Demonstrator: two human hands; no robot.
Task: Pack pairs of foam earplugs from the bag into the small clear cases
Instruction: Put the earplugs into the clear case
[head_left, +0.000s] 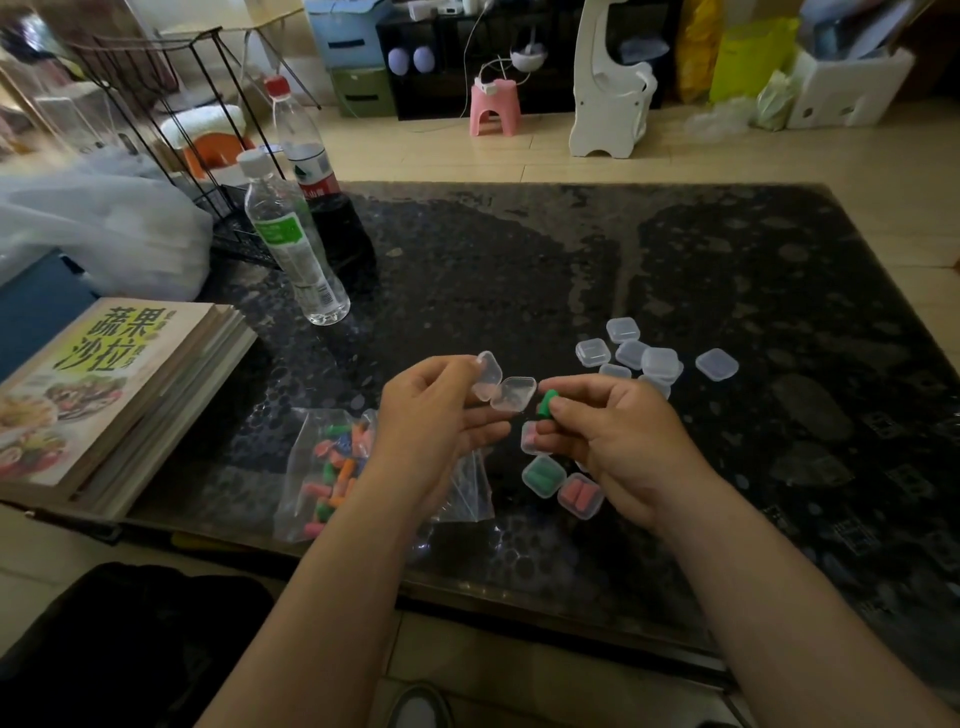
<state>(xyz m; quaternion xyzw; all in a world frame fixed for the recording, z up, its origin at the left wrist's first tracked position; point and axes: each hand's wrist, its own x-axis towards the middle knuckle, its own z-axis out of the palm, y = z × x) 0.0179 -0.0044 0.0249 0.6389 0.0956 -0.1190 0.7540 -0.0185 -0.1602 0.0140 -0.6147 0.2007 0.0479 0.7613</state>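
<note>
A small clear hinged plastic case is held open by the left hand, above the clear earplug bag. A green foam earplug, pinched upright in the right hand, lies just right of the case's open half. The right hand is judged nearer.

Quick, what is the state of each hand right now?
Left hand: holds an open clear case by its lid.
Right hand: pinches a green earplug near the case.

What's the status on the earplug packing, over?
Left hand holds open case. Right hand pinches green earplug beside it. Nothing between them; filled cases below right hand, bag under left wrist.
</note>
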